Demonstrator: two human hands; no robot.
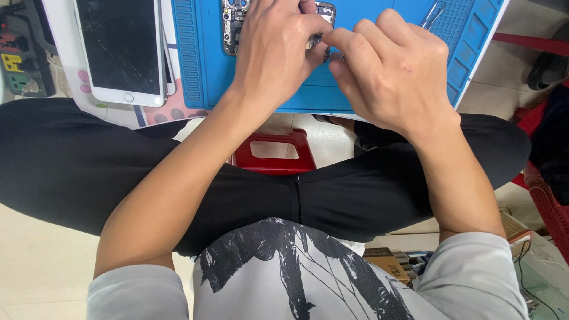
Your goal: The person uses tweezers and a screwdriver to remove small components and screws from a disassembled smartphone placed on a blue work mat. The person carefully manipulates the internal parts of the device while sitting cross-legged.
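Grey shirt point(284, 278); opened phone point(232, 24) under left hand point(275, 50).

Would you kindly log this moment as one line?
left hand: on opened phone | right hand: pinching small part, unclear | blue silicone mat

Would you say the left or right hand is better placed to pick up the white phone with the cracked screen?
Left, probably. The left hand is nearer the white phone lying at the left, while the right hand is farther away over the blue mat.
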